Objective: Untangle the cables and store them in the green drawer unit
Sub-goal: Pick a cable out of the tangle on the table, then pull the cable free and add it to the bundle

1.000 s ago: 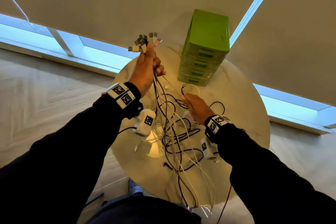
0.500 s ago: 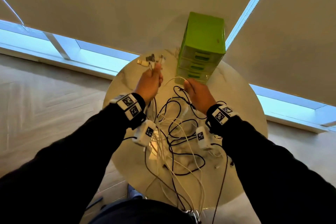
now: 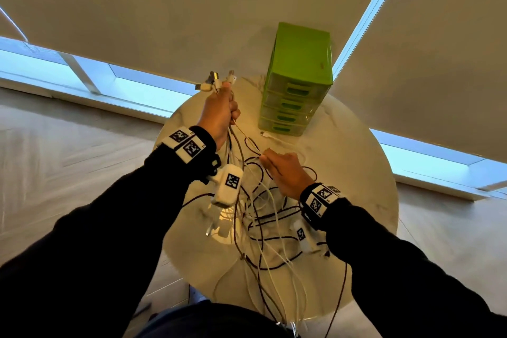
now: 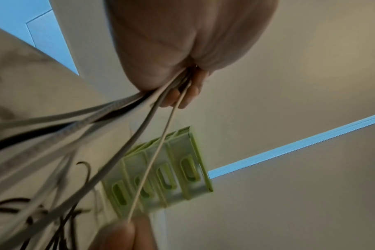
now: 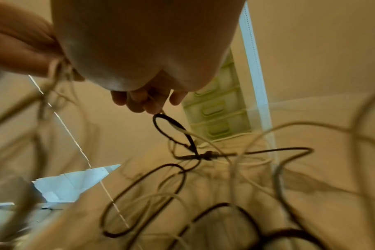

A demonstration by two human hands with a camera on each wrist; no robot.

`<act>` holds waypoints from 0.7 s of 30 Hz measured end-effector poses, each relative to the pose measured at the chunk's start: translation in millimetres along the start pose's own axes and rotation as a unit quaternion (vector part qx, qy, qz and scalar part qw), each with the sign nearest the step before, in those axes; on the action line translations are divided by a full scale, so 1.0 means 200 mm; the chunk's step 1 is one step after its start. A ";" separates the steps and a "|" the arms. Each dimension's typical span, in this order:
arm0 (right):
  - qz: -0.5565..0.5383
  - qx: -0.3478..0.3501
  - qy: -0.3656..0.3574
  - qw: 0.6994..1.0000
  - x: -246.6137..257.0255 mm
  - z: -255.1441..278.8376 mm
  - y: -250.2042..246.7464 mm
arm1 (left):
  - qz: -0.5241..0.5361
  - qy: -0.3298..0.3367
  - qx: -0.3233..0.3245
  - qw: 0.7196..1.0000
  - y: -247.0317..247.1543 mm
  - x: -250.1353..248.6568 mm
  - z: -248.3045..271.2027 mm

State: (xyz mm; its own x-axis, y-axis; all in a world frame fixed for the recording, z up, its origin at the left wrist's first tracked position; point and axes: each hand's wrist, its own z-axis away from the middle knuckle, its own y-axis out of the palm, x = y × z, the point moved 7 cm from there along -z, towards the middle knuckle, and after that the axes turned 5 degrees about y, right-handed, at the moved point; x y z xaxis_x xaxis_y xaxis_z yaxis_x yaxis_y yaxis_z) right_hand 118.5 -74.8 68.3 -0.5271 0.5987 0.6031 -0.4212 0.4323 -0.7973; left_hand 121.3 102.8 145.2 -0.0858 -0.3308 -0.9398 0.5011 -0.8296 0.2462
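Observation:
My left hand (image 3: 220, 115) is raised above the round table and grips a bundle of white and black cables (image 4: 126, 108), their USB plugs (image 3: 216, 82) sticking out above the fist. The cables hang down into a tangle (image 3: 260, 217) on the tabletop. My right hand (image 3: 285, 173) sits lower, to the right, and pinches a thin white cable (image 5: 158, 108) that runs taut up to the left fist. The green drawer unit (image 3: 297, 85) stands upright at the table's far side with all its drawers closed.
The round pale table (image 3: 356, 173) stands by a wall with roller blinds and low windows. One white plug (image 3: 264, 133) lies in front of the drawer unit. Cable ends hang over the table's near edge (image 3: 288, 318). Wooden floor surrounds the table.
The left hand rose, dropped, and now holds the bundle of plugs high again. The right hand has drawn back from near the drawer unit to the table's middle, pulling a white cable.

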 end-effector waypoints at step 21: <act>0.061 -0.079 0.082 0.992 -0.02 -0.17 -0.32 | -0.296 0.064 0.087 0.949 0.08 0.10 0.13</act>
State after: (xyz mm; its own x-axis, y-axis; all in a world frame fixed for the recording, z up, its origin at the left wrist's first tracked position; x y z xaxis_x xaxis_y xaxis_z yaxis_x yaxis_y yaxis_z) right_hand 172.1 -82.7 116.0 -0.4352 0.7486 0.5002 -0.2339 0.4425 -0.8657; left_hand 104.1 71.1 136.0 -0.1971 0.2640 -0.9442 0.2470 -0.9186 -0.3085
